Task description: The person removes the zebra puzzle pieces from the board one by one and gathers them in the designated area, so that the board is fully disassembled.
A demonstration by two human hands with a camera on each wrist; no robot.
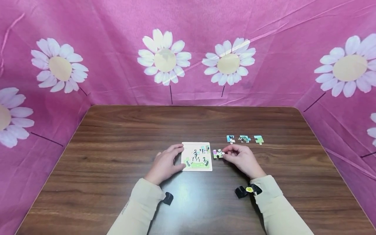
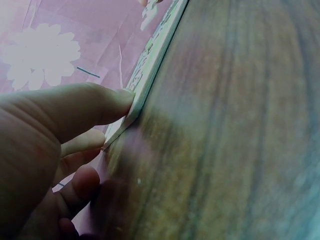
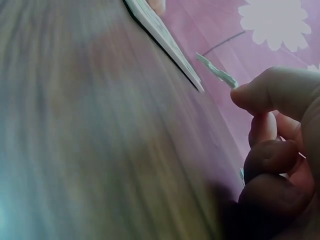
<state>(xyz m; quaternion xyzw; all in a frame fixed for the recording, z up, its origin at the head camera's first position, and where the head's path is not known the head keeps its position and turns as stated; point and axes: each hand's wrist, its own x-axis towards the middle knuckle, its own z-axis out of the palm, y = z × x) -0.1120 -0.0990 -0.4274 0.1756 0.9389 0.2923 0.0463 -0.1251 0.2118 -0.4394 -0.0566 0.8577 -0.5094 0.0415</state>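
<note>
A square puzzle board [image 1: 182, 158] with a pale rim lies on the table, its partly filled picture showing a zebra on green grass. My left hand [image 1: 165, 163] holds the board by its left side, thumb at the near corner and fingers at the far one. In the left wrist view the thumb [image 2: 107, 105] presses on the board's edge [image 2: 150, 82]. My right hand [image 1: 242, 158] pinches a puzzle piece [image 1: 217, 153] between thumb and fingertips, just right of the board. Seen edge-on in the right wrist view, that puzzle piece [image 3: 217, 72] is held up off the table.
Beyond my right hand lie several loose pieces in a row: a blue and black-white puzzle piece [image 1: 230, 138], a darker puzzle piece [image 1: 244, 139] and a green-blue puzzle piece [image 1: 258, 139]. The brown wooden table [image 1: 132, 127] is bordered by a pink flowered cloth [image 1: 117, 49].
</note>
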